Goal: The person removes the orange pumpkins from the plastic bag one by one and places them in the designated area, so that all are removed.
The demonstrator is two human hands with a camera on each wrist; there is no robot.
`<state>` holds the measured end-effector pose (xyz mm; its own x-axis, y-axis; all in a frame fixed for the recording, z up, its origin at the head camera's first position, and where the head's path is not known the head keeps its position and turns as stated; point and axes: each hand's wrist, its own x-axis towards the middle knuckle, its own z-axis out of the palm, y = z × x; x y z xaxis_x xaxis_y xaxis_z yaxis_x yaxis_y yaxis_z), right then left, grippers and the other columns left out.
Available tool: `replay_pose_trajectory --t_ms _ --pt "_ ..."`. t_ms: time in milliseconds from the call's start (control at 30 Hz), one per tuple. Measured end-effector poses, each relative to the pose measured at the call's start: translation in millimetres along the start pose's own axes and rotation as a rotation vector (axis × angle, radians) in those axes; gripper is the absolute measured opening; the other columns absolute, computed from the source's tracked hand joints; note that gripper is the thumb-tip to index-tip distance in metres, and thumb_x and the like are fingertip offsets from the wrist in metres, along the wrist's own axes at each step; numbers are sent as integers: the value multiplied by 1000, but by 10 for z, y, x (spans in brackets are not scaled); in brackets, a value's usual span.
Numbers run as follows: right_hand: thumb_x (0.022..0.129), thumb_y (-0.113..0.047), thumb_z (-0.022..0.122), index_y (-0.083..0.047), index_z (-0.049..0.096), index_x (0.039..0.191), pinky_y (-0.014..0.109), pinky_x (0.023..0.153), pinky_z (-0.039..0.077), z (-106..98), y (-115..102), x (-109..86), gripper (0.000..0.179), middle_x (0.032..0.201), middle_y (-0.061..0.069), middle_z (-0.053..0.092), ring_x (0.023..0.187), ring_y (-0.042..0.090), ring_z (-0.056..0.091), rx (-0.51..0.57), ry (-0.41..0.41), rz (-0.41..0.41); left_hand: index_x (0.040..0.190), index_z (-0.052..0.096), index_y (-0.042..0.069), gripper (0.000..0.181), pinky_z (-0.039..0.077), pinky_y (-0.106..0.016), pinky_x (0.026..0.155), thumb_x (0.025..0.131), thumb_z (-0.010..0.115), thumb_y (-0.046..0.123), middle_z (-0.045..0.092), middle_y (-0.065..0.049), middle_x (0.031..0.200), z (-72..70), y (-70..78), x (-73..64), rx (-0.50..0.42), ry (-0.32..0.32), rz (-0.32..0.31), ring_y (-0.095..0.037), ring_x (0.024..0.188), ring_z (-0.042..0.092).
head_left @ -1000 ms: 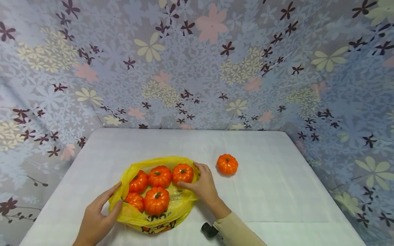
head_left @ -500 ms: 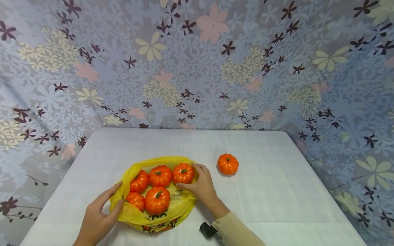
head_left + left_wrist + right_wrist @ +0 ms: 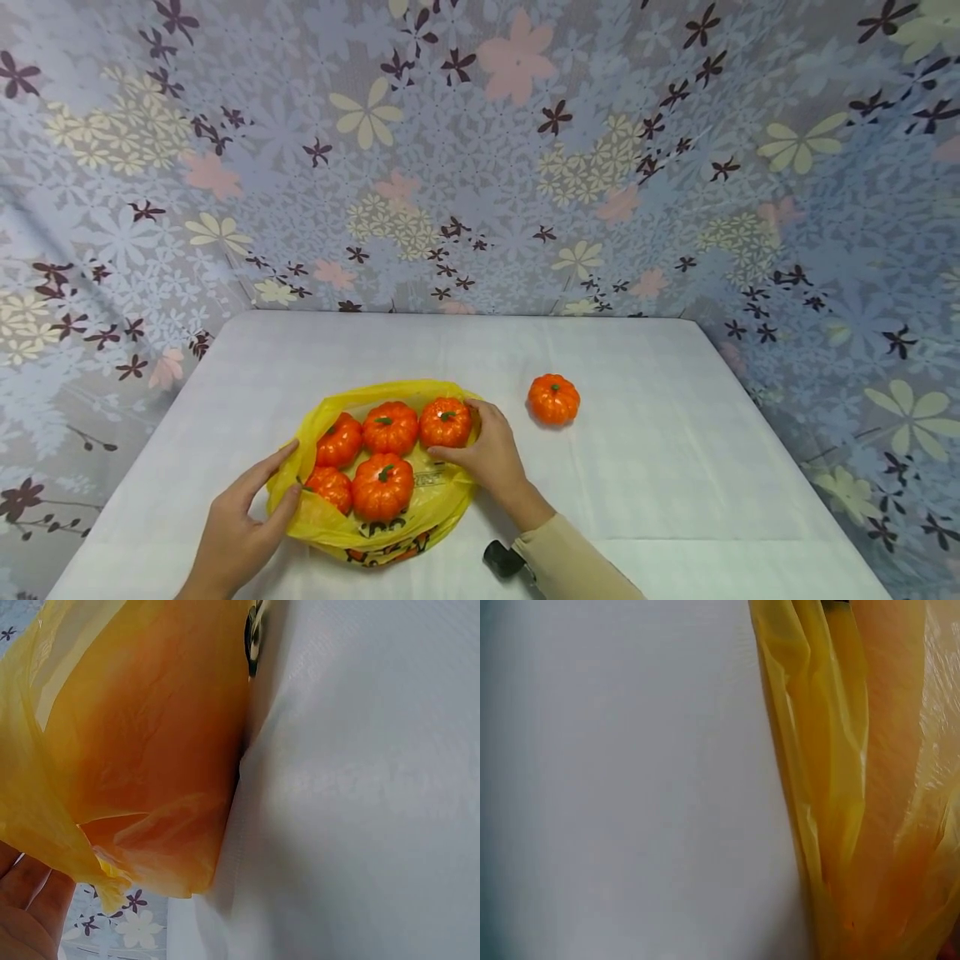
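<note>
A yellow plastic bag (image 3: pixel 442 504) lies mouth up on the table, spread wide. Several small orange pumpkins (image 3: pixel 382 487) with green stems sit inside it. My left hand (image 3: pixel 238 525) holds the bag's left rim between thumb and fingers; the left wrist view shows its fingers (image 3: pixel 45 900) at the edge of the thin yellow film (image 3: pixel 142 765). At the opposite rim my right hand (image 3: pixel 495 454) grips the bag, thumb on the inner side, fingertips partly hidden behind the film. One more pumpkin (image 3: pixel 553 399) rests on the table beyond the right hand. The right wrist view shows bag folds (image 3: pixel 832 750).
The white-covered table (image 3: pixel 675 467) extends to both sides and behind the bag. Flower-patterned cloth (image 3: pixel 480 167) rises at its back and sides. A black device (image 3: pixel 502 560) sits by the right sleeve (image 3: pixel 573 558).
My right hand and its sleeve have shifted very slightly left. The left hand, the bag and the pumpkins look the same as before.
</note>
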<state>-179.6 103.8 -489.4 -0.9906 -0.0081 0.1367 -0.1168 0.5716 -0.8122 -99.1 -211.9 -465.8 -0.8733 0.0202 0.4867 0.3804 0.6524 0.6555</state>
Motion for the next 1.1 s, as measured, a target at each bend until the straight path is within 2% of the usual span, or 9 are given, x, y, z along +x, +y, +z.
replay_pose_trajectory --t_ms 267,600,833,1100 --pt "67 -41 94 -2 54 135 49 104 47 14 -13 1 87 135 14 54 123 31 52 7 -7 13 134 64 7 49 33 -3 98 87 76 3 66 -4 130 2 5 -2 -3 0 -4 9 120 49" --pt "67 -44 94 -3 56 131 48 101 48 6 2 6 85 133 13 55 120 30 53 23 27 -10 134 65 6 49 33 -3 98 86 77 3 67 -5 129 -1 7 3 3 8 -1 10 119 49" --pt "68 -44 93 -5 57 131 48 102 48 -74 -79 -16 83 133 11 55 121 28 54 41 44 -9 134 65 7 48 32 -1 97 88 77 7 67 -5 130 0 13 1 26 -5 -19 10 119 49" --pt "69 -46 92 -6 54 138 47 103 47 -178 -147 -27 88 133 10 56 120 26 54 83 66 -38 134 64 7 48 32 -1 97 88 77 7 67 -4 130 -2 18 0 29 -9 -14 10 119 48"
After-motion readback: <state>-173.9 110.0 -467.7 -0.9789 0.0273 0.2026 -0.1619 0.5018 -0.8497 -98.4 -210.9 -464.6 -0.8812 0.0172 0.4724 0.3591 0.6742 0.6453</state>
